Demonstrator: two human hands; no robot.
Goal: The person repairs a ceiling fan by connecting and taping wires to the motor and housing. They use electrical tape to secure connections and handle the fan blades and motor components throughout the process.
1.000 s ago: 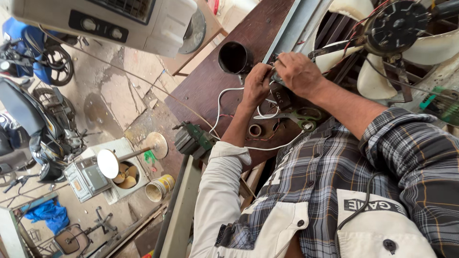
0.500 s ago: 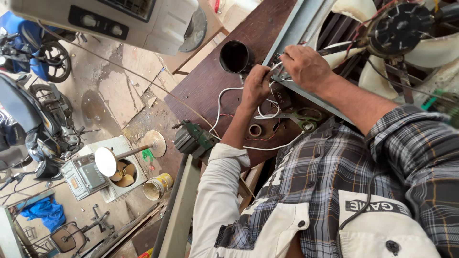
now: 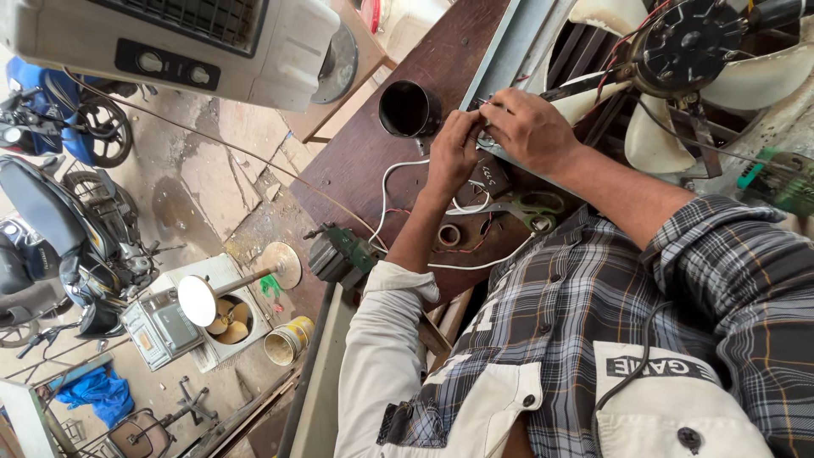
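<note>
Here we pinch thin wires (image 3: 485, 108) at the grey metal frame edge (image 3: 509, 59) of the cream-bladed fan (image 3: 678, 59). Our left hand (image 3: 454, 153) and right hand (image 3: 530, 127) both close on them, fingertips meeting. The joint looks unfinished: a white cable (image 3: 386, 191) trails loose over the dark wooden tabletop (image 3: 365, 161), with green-handled scissors (image 3: 509, 206) just below the hands and a black cylindrical cup (image 3: 405, 108) beside them.

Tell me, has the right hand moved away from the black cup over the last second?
No. The right hand stays just right of the black cup at the grey frame's edge, fingers meeting the left hand, as before. Only the camera shifted slightly.
</note>
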